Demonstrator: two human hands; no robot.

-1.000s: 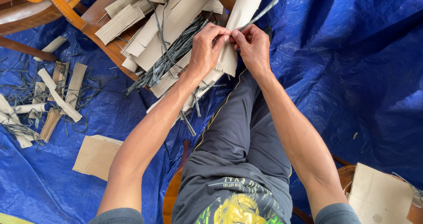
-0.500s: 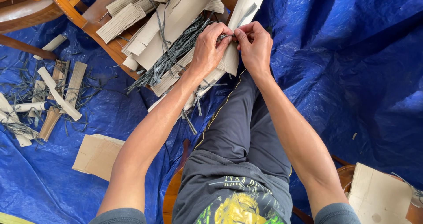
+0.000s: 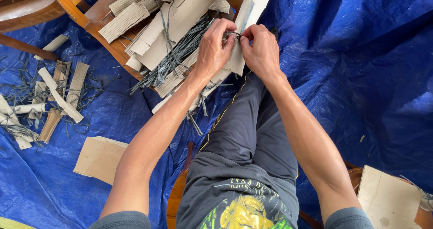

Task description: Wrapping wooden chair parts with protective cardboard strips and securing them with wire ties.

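While both hands pinch the thin grey plastic strip around the rolled beige cardboard bundle, left hand at nine o'clock, right hand at three, the knot looks nearly tight; loose cardboard strips remain untied.

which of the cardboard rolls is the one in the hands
The pale cardboard roll lying over the knee. Left hand and right hand pinch a grey strip on it; the other rolls lie loose far left.
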